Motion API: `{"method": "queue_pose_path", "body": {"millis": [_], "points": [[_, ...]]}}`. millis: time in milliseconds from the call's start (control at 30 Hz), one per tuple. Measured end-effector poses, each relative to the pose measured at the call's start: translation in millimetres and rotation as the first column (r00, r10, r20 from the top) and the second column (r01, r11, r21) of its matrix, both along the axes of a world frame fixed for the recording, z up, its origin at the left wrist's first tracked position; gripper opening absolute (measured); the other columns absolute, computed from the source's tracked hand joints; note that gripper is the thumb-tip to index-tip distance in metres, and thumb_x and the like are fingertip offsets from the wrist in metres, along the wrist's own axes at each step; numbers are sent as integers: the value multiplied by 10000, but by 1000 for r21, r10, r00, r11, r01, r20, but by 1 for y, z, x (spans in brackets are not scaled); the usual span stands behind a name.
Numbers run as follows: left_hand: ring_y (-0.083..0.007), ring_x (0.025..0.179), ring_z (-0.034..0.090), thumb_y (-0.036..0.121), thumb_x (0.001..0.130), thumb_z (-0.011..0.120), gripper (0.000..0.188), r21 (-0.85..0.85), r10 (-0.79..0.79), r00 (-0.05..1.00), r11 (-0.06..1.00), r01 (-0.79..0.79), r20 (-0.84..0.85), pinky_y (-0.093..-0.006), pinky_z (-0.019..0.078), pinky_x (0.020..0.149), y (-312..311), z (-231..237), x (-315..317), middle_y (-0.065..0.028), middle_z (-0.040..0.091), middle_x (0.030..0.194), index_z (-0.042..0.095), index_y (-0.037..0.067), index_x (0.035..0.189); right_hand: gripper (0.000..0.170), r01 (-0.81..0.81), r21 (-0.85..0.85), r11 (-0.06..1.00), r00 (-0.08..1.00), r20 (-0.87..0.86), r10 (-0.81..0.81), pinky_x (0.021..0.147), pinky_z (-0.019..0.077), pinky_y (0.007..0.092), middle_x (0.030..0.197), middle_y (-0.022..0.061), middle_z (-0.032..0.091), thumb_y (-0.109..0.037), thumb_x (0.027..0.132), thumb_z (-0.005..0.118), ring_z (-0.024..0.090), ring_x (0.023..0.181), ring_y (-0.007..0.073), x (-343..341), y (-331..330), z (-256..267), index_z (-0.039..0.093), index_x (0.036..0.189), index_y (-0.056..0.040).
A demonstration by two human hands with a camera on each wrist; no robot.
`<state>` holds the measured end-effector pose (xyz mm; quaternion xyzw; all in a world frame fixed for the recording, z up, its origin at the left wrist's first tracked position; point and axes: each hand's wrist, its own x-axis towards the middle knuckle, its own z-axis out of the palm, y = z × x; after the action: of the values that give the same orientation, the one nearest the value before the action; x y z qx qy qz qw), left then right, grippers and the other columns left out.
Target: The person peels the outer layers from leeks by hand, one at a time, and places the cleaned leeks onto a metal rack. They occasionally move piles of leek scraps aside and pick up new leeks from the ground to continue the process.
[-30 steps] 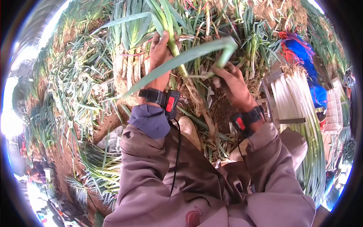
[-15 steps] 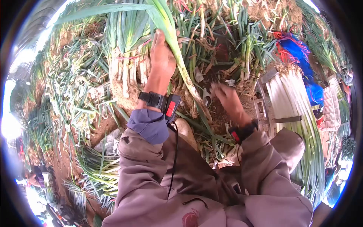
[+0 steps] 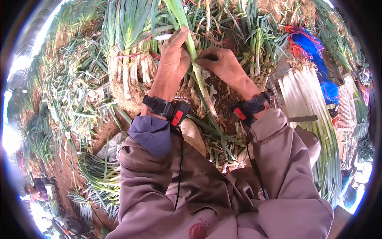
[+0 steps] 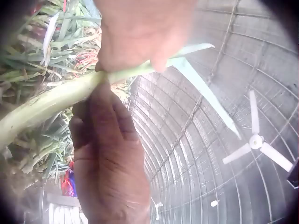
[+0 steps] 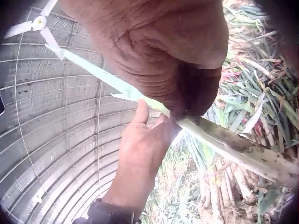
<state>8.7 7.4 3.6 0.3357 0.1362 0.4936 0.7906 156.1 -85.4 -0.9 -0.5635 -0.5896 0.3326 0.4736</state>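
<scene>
Apparently smooth, slender leek stalk [image 3: 197,73]

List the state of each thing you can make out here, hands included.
Left hand: gripping the leek.
Right hand: pinching it lower down.
Leek: held slanting, soil-stained on its lower stalk.
Upper-left bundle: tied with red, roots on.
Right-hand pile of leeks: pale stalks bared, laid side by side.
Ceiling fan: overhead, cannot tell if turning.
</scene>
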Motion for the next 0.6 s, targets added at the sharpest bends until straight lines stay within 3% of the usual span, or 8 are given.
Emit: {"method": "queue_pose_path", "body": {"millis": [133,200,300,367,433,500,567,600], "points": [[-189,821,640,178,945,718,232,-5,-40,998,999,40,-42,-326,552,761,-2,7,-2,-53,649,945,650,26,1106,219,-90,51,995,994,68,86,725,511,312,851,87,696,-169,862,735,618,763,126,-5,-15,9,704,968,20],[-187,824,639,170,938,726,225,7,9,999,1000,-8,-46,-326,551,756,-1,6,-1,-44,646,939,646,46,1108,170,15,216,976,978,201,-60,743,513,313,890,93,674,-123,863,718,631,790,144,-12,-26,7,665,943,17],[-185,839,647,151,916,749,240,46,44,999,998,-43,-24,-343,553,744,0,7,2,-24,652,970,632,108,1121,146,73,373,925,978,155,-139,756,511,314,907,98,650,-83,863,708,635,801,161,-4,-24,-5,626,940,9],[-202,864,658,141,922,737,295,34,112,994,993,-111,-8,-382,576,756,-7,13,4,-41,661,1017,600,117,1182,136,75,377,923,986,110,-125,755,507,304,872,86,646,-58,864,705,625,790,150,-6,-37,-6,610,934,9],[-223,904,666,139,936,715,307,28,118,993,993,-118,0,-399,589,780,-4,13,3,-56,660,1046,582,112,1212,124,123,182,976,992,18,-128,747,505,289,848,63,645,-49,873,695,620,781,131,-7,-51,3,595,922,5],[-245,944,673,138,951,693,320,18,129,992,991,-129,7,-416,602,805,2,11,-1,-71,660,1075,563,108,1242,109,97,205,974,995,-22,-95,692,519,266,830,49,644,-48,908,673,632,724,113,-6,-59,4,579,933,2],[-271,843,699,157,943,702,373,-20,189,979,982,-188,79,-437,633,745,11,12,-3,-86,668,1067,550,113,1281,106,-26,-72,997,909,-416,-6,622,533,250,831,56,643,-58,946,648,651,665,111,-1,-67,11,561,960,0],[-296,895,706,199,971,667,342,25,196,979,980,-198,63,-429,635,780,17,7,-8,-89,661,1087,552,109,1280,112,-43,-49,998,925,-380,21,580,542,244,833,66,643,-74,974,623,665,641,117,5,-68,8,543,975,5]]}}
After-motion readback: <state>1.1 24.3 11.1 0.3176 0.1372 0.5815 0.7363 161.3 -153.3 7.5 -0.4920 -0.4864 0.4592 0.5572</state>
